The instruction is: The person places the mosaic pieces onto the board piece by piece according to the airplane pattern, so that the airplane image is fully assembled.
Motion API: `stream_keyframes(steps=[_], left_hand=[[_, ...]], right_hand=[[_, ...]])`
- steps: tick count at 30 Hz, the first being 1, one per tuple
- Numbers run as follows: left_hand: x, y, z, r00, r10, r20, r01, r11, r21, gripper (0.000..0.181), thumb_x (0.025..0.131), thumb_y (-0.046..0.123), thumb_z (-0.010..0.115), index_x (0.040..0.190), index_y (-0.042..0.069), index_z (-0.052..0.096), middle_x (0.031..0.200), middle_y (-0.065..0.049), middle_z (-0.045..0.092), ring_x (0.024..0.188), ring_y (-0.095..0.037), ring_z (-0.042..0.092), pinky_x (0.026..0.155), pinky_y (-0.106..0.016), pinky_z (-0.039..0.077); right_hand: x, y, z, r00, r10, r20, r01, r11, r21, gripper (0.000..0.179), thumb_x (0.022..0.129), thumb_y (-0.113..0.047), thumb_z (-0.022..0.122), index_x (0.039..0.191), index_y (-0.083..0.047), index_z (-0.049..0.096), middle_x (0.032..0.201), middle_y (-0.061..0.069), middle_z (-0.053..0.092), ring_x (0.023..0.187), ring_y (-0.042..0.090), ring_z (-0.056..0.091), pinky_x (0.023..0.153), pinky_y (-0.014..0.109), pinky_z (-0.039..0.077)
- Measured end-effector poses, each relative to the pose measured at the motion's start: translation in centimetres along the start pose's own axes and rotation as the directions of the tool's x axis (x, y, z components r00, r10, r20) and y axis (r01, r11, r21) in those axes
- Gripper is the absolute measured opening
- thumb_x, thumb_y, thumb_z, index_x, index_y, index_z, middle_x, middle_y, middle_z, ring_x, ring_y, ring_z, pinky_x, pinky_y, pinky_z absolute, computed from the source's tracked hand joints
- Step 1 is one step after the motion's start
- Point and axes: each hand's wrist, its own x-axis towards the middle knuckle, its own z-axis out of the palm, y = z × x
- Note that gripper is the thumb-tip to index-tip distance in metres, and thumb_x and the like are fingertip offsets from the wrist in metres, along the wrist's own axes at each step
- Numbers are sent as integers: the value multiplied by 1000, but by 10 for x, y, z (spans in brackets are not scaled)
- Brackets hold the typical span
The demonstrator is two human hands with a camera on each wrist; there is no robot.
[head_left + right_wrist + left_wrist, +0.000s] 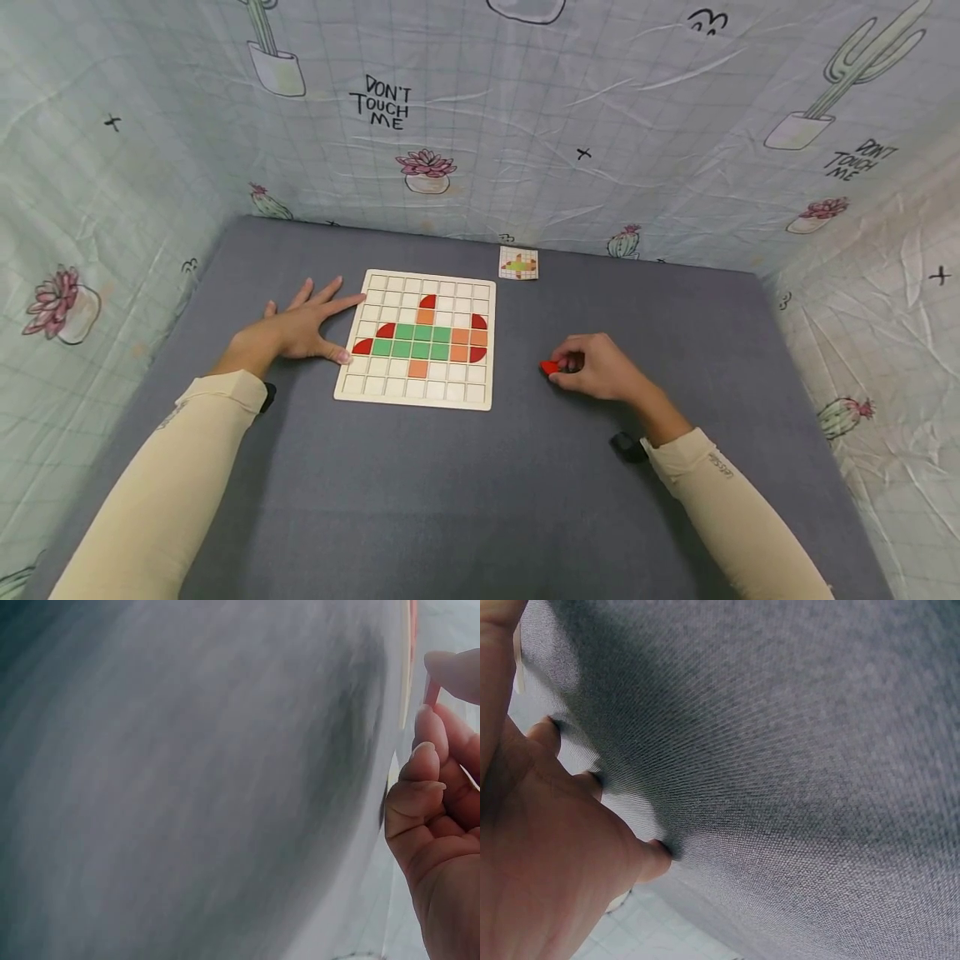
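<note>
A pale square grid board (412, 403) lies on the table with green, orange and red pieces set in its cells. My left hand (296, 327) is spread at its left side, thumb and index fingertip at the board's edge. In the left wrist view the other fingertips (656, 859) rest on the grey cloth. To the right of the board, my right hand (600, 368) pinches a small red piece (549, 367) between thumb and fingers. The right wrist view shows this red piece (431, 691) edge-on, partly covered by the fingertips.
A small picture card (518, 263) with a coloured grid pattern lies behind the board, near the back wall. Grey cloth (420, 492) covers the table. Patterned fabric walls (495, 125) enclose it at the back and both sides.
</note>
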Motion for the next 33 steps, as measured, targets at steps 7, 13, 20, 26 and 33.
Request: stream_keyframes(steps=[7,13,20,26,33], left_hand=[[0,2,-1,1000,1,-7,-1,1000,7,120,73,73,80,168,37,15,178,-9,-12,160,-51,-16,110,-90,-3],[-1,1,0,1000,5,-10,-5,1000,0,121,73,74,80,168,39,14,178,-8,-12,160,-50,-16,110,-90,-4],[-2,-1,0,1000,18,-21,-19,999,-45,124,65,81,79,166,46,15,178,-2,-13,161,-47,-18,111,-89,-6],[-1,-1,1,1000,12,-13,-12,1000,-7,123,70,77,80,168,41,14,178,-7,-12,160,-49,-17,110,-90,-6],[-3,1,1,1000,5,-13,-5,1000,7,121,73,72,81,168,37,14,178,-9,-11,160,-51,-17,110,-90,-4]], right_hand=[[15,-20,12,999,-37,22,37,999,30,12,84,-10,85,94,-6,79,82,2,69,73,8,57,66,24,50],[25,-33,24,997,-67,34,66,997,39,12,84,-11,85,93,-7,79,82,1,69,73,8,57,66,23,49],[36,-46,36,993,-109,49,107,993,40,11,85,-12,85,94,-9,79,83,2,69,73,8,57,65,23,49],[43,-58,46,988,-139,63,137,990,29,10,85,-13,84,93,-9,78,82,1,69,73,8,58,67,21,50],[50,-77,57,989,-134,65,133,991,18,11,84,-11,83,93,-7,77,80,2,70,73,9,59,66,20,48]])
